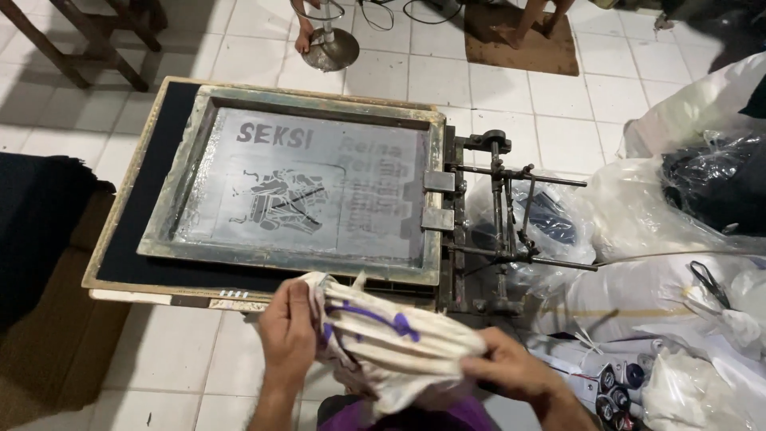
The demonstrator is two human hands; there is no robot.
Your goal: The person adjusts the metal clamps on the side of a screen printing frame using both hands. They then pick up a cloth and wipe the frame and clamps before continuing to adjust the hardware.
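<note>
A bunched white cloth [399, 339] with purple marks is held between both my hands at the bottom middle of the view. My left hand [289, 331] grips its left end and my right hand [511, 371] grips its right end from below. Just beyond the cloth lies a screen-printing frame [307, 259] with a grey mesh carrying lettering and a drawn figure. The frame rests on a dark board [148, 199] with a pale wooden rim.
A black metal hinge clamp [495, 215] holds the frame's right side. Plastic bags of white and dark fabric [686, 199] pile up at the right, with scissors [708, 281] on them. Another person's feet [303, 36] stand near a round metal stand base [329, 48] on the tiled floor.
</note>
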